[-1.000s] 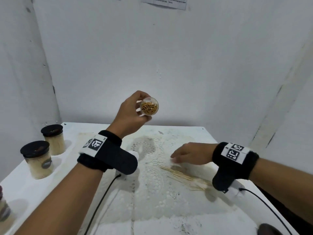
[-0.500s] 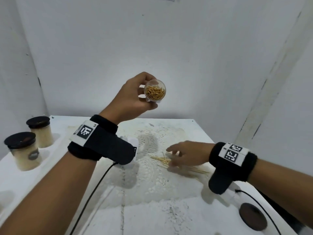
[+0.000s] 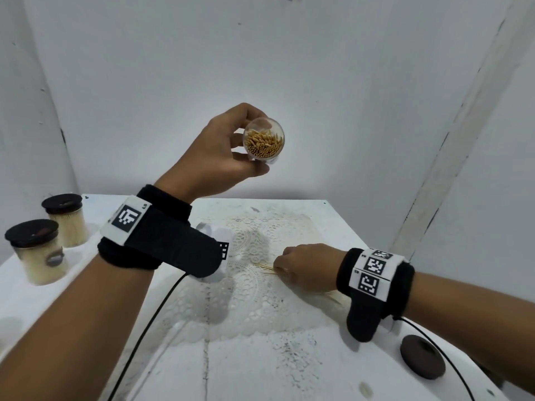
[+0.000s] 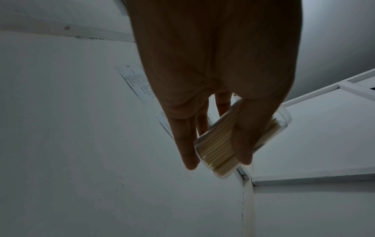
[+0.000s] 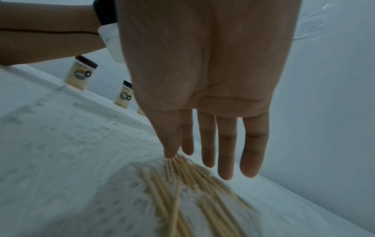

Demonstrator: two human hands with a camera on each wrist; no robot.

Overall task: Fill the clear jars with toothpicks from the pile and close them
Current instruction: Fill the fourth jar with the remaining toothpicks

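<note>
My left hand holds a clear jar up in the air above the table's far side. Its open mouth faces me, and it is packed with toothpicks. In the left wrist view the thumb and fingers wrap the jar around its side. My right hand is down on the toothpick pile on the lace mat. In the right wrist view the thumb and forefinger of the right hand pinch the ends of several toothpicks, while the other fingers stay straight.
A dark round lid lies on the white table near its right front edge, by my right wrist. Two filled jars with dark lids stand at the left edge. White walls close in behind and on both sides.
My left hand has lifted the jar higher. My right hand has slid left along the pile, and its thumb and forefinger have closed on the toothpick ends.
</note>
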